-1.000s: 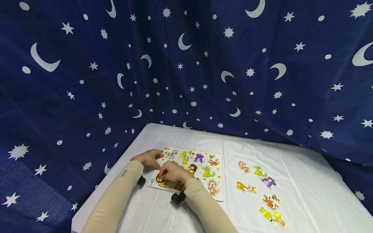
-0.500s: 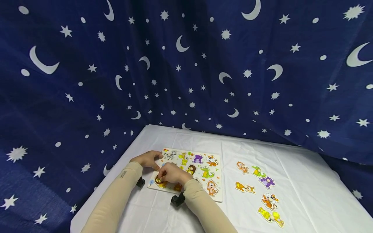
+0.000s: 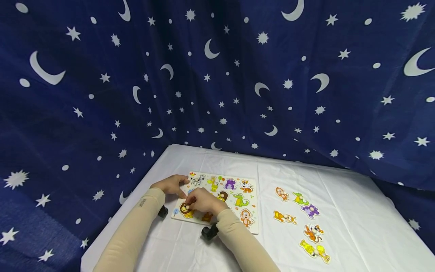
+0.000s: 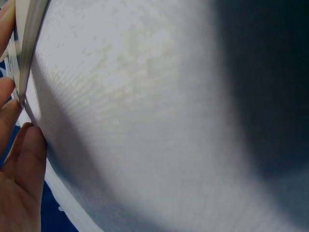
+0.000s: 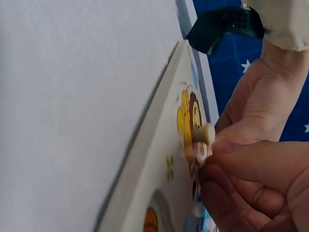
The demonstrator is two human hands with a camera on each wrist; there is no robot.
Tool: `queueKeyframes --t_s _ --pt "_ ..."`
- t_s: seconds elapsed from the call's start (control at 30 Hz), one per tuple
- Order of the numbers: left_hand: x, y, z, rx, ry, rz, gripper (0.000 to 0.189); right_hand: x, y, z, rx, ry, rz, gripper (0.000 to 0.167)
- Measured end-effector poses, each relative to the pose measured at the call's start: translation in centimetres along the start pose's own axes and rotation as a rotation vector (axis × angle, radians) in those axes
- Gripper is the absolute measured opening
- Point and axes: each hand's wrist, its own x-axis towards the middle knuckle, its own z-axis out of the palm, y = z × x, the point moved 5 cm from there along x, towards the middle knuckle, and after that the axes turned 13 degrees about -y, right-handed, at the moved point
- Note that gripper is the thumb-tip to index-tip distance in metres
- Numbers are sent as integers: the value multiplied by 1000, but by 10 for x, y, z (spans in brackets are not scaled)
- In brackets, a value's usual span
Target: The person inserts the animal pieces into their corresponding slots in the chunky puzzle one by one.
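A puzzle board [image 3: 255,204] printed with animals lies on the white cloth. My left hand [image 3: 172,185] rests at its left edge, thumb and fingers spread; in the left wrist view, fingertips [image 4: 36,137] touch the board's side. My right hand [image 3: 204,200] reaches over the lower left corner, fingers curled, with thumb and fingertips at the lion puzzle piece [image 3: 186,212]. In the right wrist view, the lion's wooden knob [image 5: 206,133] shows right beside the pinched thumb and finger [image 5: 231,157]. My right hand hides part of the board's middle.
Several loose knobbed animal pieces lie right of the board: a monkey [image 3: 281,193], a crocodile [image 3: 300,198], a purple animal [image 3: 310,210], an orange long-eared animal [image 3: 284,217], a tiger [image 3: 313,232] and a giraffe [image 3: 314,251]. A starry blue curtain [image 3: 224,75] hangs behind the table.
The head view has shifted slightly. Both hands stay at their places on the board; the right fingers shift a little at the lion, and its knob shows more plainly now.
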Motion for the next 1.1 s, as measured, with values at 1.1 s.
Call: queueKeyframes --t_s 1.1 --pt "-3 3 0 -55 13 -20 67 -50 43 -37 43 136 57 15"
